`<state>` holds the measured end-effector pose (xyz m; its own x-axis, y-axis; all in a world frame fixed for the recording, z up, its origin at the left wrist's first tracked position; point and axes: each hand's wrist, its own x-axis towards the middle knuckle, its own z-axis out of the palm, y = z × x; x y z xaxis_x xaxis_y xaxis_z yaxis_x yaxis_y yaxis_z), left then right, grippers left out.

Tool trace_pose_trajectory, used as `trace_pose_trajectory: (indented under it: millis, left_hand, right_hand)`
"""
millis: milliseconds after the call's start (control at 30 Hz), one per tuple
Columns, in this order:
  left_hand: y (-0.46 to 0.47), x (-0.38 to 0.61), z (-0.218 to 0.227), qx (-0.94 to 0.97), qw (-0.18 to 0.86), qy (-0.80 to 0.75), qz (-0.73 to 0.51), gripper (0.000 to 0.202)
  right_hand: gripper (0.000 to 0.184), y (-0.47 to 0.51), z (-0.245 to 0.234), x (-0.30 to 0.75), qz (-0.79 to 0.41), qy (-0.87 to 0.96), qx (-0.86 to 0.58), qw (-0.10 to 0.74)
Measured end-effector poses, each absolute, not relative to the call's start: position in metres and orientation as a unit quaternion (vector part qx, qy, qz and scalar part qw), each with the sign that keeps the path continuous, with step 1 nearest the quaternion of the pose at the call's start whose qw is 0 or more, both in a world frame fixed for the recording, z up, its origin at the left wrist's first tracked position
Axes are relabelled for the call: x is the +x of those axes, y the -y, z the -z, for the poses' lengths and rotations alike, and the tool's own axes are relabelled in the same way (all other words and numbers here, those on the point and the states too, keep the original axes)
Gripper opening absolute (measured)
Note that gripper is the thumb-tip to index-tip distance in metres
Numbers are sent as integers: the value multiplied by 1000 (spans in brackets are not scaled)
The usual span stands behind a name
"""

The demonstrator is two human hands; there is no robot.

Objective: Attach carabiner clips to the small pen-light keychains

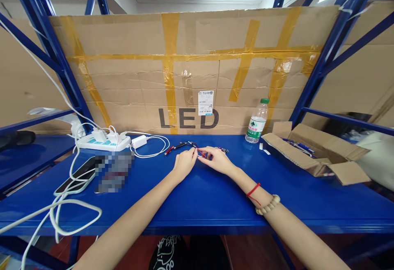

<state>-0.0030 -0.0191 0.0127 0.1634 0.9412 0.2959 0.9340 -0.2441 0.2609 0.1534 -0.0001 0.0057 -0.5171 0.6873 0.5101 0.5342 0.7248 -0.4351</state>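
Observation:
Both my hands meet over the middle of the blue shelf top (197,196). My left hand (184,164) is closed in a pinch on a thin red and black wire (200,152). My right hand (217,159) pinches the other end of the same wire; its wrist wears a red string and a bead bracelet. Just beyond the fingers lie small dark and red pen-like parts (175,147) on the shelf. What hangs at the wire's ends is too small to make out.
A white power strip (103,140) with plugs and white cables sits at left, beside a phone (76,175) and a white charger (139,141). A water bottle (257,121) stands right of centre. An open cardboard box (310,151) lies at right. A taped cardboard wall marked LED (187,73) closes the back.

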Motion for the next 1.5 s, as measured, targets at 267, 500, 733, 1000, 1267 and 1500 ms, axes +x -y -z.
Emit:
trace_pose_trajectory:
  millis: [267,500,733,1000,1267,1500]
  left_hand:
    - [17,-4,-10,763,9,-611,-210,34]
    - [15,-5,-8,780,33,-588,-212,38]
    - [14,-4,-9,797,33,-576,-180,41]
    - [14,-4,-10,793,28,-579,-186,41]
    - [16,-4,-10,794,30,-570,-209,39]
    - [16,-3,-9,787,56,-572,-226,33]
  right_hand:
    - [27,-1,-6,156,-83,869,-370,319]
    - [18,4,-11,156,-31,892,-366,265]
    - [16,4,-7,152,4,908,-370,198]
    - [10,4,-10,152,6,906,-359,226]
    - [17,1,-8,151,-27,890,-354,286]
    - [23,-4,-6,155,-70,863,-347,360]
